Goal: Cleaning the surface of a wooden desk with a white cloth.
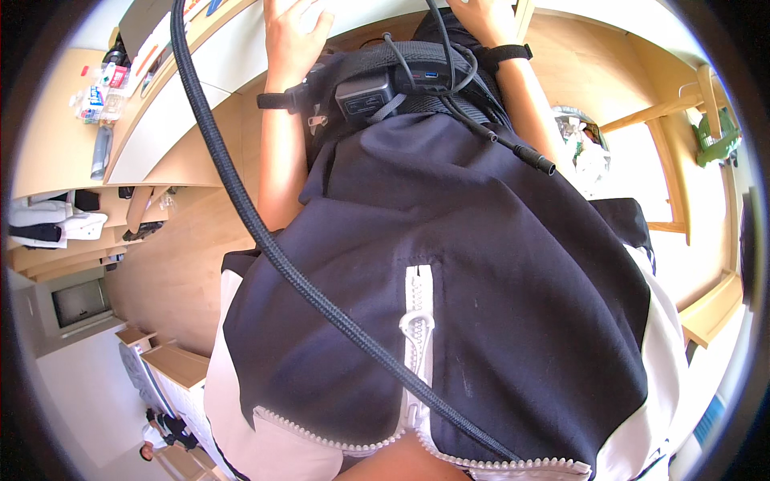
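My left hand is at the top edge, over the white front of a desk. Its thumb stands apart from the fingers, and nothing shows in the gap; the fingertips are cut off. My right hand is only partly in view at the top right, its fingers hidden beyond the frame. Dark straps circle both wrists. Between the forearms, a dark waist pack carries a small grey electronic device and several cables. A loose cable connector lies on the dark jacket.
A thick braided cable crosses my chest. Plastic bottles rest on the wooden desktop at left, above shelves of folded clothes. At right are a bin with a bag in it and a wooden chair. Another person is seated at lower left.
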Motion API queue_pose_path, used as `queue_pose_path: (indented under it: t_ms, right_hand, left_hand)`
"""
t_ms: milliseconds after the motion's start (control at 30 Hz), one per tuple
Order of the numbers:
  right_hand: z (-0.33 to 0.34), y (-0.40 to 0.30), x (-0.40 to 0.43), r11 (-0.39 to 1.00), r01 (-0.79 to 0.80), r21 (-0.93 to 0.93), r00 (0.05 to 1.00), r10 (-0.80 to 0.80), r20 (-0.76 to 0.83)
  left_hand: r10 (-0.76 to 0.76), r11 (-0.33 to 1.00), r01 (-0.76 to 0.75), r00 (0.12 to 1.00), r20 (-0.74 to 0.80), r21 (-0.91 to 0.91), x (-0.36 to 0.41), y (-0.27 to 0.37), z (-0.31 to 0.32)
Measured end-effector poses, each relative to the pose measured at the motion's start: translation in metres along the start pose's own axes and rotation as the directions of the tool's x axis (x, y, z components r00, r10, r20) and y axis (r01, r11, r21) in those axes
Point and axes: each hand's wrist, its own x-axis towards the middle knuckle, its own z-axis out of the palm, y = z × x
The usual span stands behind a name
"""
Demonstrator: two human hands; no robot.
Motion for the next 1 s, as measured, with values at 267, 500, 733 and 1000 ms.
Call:
queue_pose_path:
  t_ms: [267, 500, 733, 1000]
  right_hand:
    - [0.011, 0.003, -0.001, 1.000, 0.003, -0.005, 1.000, -0.003, -0.023]
    - [0.004, 0.002, 0.000, 1.000, -0.004, 0.023, 1.000, 0.003, 0.004]
    - [0.001, 0.000, 0.000, 1.000, -0.007, 0.013, 0.999, 0.007, 0.041]
    - [0.004, 0.002, -0.001, 0.998, 0.015, 0.064, 1.000, -0.014, -0.010]
  left_hand:
    - [0.001, 1.000, -0.001, 1.000, 0.003, 0.020, 0.000, -0.002, 0.001]
    - [0.000, 1.000, 0.000, 1.000, 0.002, 0.017, 0.001, 0.001, 0.000]
    - [-0.004, 1.000, 0.004, 1.000, -0.004, 0.011, -0.001, -0.003, 0.000]
    - [-0.011, 1.000, 0.011, 1.000, -0.008, -0.001, -0.001, -0.003, 0.001]
